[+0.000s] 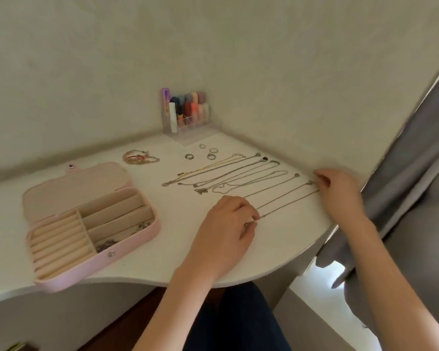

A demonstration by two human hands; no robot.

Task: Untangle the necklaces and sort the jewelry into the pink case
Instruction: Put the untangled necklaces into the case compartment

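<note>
The left hand is pinching one end of a thin necklace in a closed grip, and the right hand is pinching the other end, stretching it flat on the bench. Beyond the grip more necklaces are lying straightened. Left of it the pink case is lying open.

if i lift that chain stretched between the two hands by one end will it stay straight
Probably not: the thin chain looks limp, straight only because the left hand and right hand pinch its ends. It would likely dangle, and could snag the neighbouring necklaces.
</note>
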